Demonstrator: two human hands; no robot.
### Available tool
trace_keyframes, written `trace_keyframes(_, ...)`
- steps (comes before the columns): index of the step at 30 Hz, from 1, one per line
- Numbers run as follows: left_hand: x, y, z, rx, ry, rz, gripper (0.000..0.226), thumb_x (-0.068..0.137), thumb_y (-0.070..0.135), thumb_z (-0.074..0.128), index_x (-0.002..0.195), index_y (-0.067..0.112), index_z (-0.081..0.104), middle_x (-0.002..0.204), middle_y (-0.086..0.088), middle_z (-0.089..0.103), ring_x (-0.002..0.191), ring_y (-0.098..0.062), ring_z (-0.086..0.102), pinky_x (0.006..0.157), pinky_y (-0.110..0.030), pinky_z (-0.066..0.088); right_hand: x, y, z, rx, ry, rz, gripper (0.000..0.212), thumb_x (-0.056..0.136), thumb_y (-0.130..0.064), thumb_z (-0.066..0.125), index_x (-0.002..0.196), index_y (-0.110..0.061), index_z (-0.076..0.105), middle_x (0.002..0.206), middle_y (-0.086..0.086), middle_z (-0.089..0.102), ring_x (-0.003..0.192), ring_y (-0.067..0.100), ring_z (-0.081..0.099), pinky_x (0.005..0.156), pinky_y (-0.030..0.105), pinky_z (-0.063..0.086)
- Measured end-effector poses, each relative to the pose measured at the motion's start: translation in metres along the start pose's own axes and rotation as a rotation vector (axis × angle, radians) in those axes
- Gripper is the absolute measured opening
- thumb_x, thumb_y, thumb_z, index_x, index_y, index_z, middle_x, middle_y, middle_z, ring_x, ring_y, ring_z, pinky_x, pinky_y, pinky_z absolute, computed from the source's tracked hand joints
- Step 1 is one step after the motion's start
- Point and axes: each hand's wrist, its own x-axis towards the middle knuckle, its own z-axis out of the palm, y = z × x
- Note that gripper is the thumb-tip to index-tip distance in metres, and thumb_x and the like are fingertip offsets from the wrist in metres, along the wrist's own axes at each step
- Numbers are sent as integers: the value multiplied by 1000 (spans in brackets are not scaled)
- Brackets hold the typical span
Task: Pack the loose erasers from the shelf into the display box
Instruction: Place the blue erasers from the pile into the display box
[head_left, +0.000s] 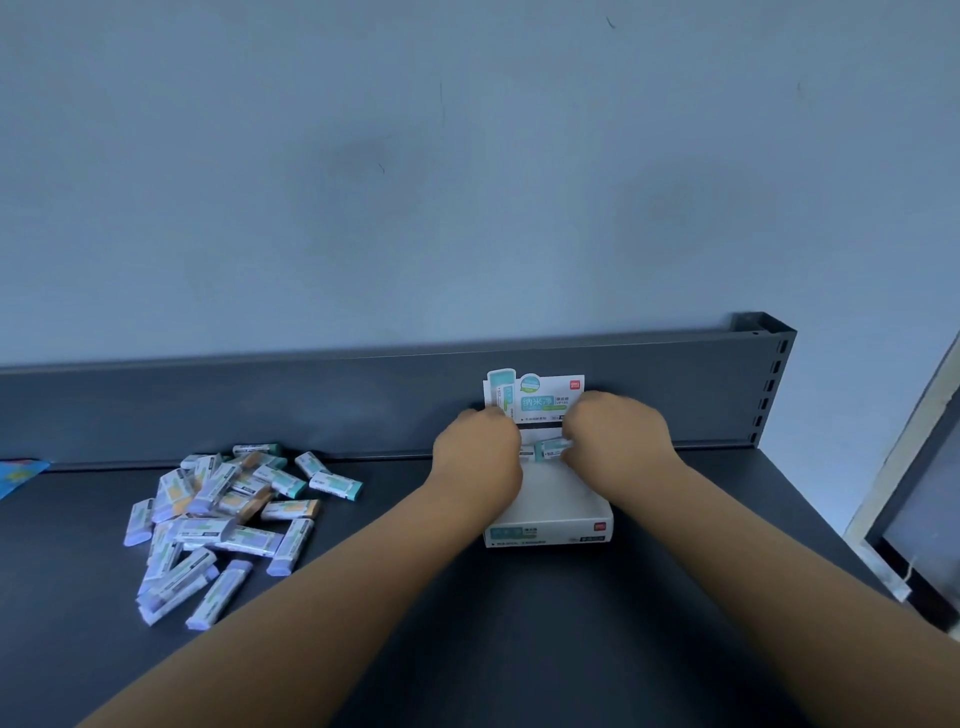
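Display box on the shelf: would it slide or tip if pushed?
The white cardboard display box looks thin-walled, so probably light. It would likely slide on the smooth dark grey shelf. Its low, wide base should resist tipping; the upright printed header card may flex.

White box (549, 535) with teal print, red logo; white-sleeved erasers (223, 519) tipped teal, lilac or orange; dark grey shelf (519, 623).
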Motion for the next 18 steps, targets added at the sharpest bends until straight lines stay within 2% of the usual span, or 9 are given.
trace_keyframes(6,1,1,-2,30,-34,-4,17,93,9,52,105,11,64,98,-5,57,80,-21,48,63,-33,44,-2,0,-1,-21,-6,21,26,86,-18,59,66,-19,43,75,-3,51,68,24,53,50,24,31)
trace_keyframes(9,1,1,-1,38,-33,10,10,94,12,50,88,17,57,85,-1,48,75,-22,50,58,-31,41,-4,1,-3,-14,10,14,12,88,-20,59,78,-22,52,77,-3,51,70,24,52,52,25,32)
trace_keyframes(12,2,1,2,56,-12,30,14,94,14,49,81,19,50,79,0,46,71,-22,50,54,-30,37,-5,1,-2,-6,22,21,5,89,-19,60,85,-23,60,81,-4,56,73,24,54,53,25,32)
trace_keyframes(15,3,-1,5,53,-8,44,16,93,16,49,78,19,51,75,2,45,69,-21,50,50,-28,34,-4,0,2,-45,6,33,11,90,-18,61,80,-21,60,82,-3,60,71,23,55,50,25,30)
trace_keyframes(18,4,-4,10,-2,-10,42,17,93,16,49,76,19,51,80,1,46,71,-21,50,51,-27,34,-3,-2,2,-2,-24,37,29,95,-34,54,70,-19,51,80,-3,52,73,22,54,54,27,35)
